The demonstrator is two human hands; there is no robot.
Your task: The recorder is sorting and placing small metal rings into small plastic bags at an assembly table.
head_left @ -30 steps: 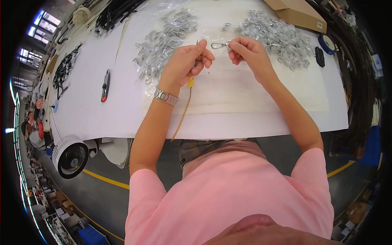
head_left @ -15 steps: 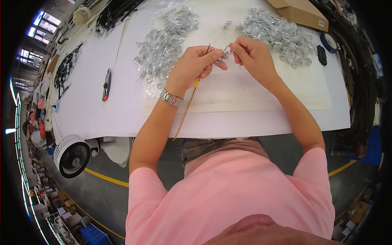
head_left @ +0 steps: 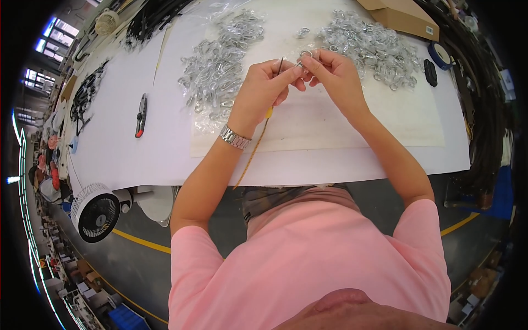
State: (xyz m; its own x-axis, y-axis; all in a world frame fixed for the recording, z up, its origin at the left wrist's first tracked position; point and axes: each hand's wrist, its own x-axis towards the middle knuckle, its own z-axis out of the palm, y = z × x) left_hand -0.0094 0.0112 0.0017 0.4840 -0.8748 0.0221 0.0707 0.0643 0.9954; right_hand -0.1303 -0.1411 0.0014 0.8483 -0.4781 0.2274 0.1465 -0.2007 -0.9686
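Note:
My left hand [head_left: 263, 91] is closed, thumb and fingers pinching near a small silver metal ring piece [head_left: 306, 54]. A thin dark pointed tool [head_left: 281, 64] sticks up from the same hand, with a yellow part [head_left: 269, 113] showing below the palm. From there a yellowish cord [head_left: 254, 157] hangs toward the table edge. My right hand [head_left: 336, 80] pinches the ring piece between thumb and forefinger, its fingertips touching or nearly touching the left ones. To the left lies a heap of silver metal clasps [head_left: 212, 69] in clear wrapping; a second heap of similar clasps [head_left: 371, 47] lies to the right.
A few loose clasps [head_left: 302, 33] lie between the heaps. A utility knife [head_left: 141, 115] rests at left. A cardboard box [head_left: 404, 19], a tape roll [head_left: 440, 56] and a black object [head_left: 430, 73] stand at right. A fan [head_left: 98, 213] is beside the table's near left edge.
My hands have come closer together; the right hand has moved slightly left, bringing the ring piece against the left fingertips. The pointed tool stays in my left hand.

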